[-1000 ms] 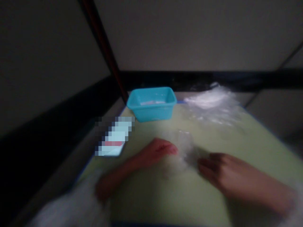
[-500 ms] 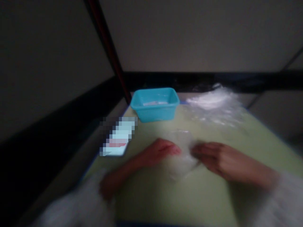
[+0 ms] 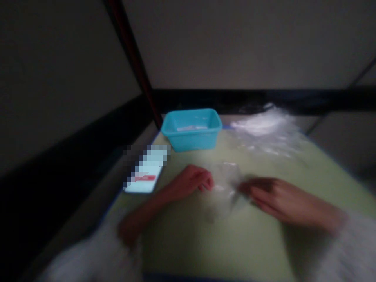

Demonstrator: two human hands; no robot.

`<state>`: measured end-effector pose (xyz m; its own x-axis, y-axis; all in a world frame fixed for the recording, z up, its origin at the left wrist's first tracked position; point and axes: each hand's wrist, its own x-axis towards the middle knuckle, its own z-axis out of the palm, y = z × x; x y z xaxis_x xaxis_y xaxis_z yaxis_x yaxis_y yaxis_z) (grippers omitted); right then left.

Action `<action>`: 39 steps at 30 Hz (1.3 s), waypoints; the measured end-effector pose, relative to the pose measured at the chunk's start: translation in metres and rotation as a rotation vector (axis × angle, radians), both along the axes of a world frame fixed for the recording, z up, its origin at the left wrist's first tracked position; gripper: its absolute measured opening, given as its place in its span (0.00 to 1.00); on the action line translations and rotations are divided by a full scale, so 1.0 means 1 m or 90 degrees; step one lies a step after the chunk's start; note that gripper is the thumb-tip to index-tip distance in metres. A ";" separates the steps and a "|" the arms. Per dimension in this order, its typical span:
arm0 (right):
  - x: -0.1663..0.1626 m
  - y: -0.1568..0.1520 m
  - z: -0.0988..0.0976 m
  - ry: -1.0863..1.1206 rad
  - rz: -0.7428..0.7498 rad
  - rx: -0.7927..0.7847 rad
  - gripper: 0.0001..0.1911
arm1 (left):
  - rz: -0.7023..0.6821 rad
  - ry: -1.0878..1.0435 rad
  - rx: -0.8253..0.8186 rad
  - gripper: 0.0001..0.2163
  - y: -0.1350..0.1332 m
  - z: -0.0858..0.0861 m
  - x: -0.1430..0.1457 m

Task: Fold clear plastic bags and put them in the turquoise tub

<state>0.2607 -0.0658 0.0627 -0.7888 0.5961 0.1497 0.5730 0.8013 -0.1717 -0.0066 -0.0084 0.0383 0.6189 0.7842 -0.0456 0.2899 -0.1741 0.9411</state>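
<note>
A clear plastic bag (image 3: 225,196) spans the space between my hands, just over the yellow-green tabletop (image 3: 205,250). My left hand (image 3: 195,182) has its fingers curled closed on the bag's left side. On the opposite side, my right hand (image 3: 268,197) pinches the bag's right edge, its fingertips pressed together and somewhat blurred. The bag looks thin and crinkled, with bright glints along its upper part. Whether anything lies inside it, I cannot tell.
A turquoise plastic basket (image 3: 194,141) stands at the back of the table with something pale inside. Right of it lies a heap of clear plastic bags (image 3: 270,131). A lit phone (image 3: 147,172) rests along the left edge. Walls rise behind and at left.
My left hand has moved a little to the left, its fingers more curled. The bag has shifted and creased between the hands. My right hand stays nearly in place.
</note>
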 end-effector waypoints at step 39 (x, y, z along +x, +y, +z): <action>-0.018 0.045 -0.036 0.410 -0.405 -0.294 0.11 | 0.128 0.056 -0.078 0.05 0.008 -0.014 -0.001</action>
<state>0.2426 -0.0210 0.0269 -0.1552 0.9844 0.0823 0.5592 0.1562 -0.8142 -0.0079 -0.0003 0.0240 0.4404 0.8763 -0.1956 0.3893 0.0099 0.9211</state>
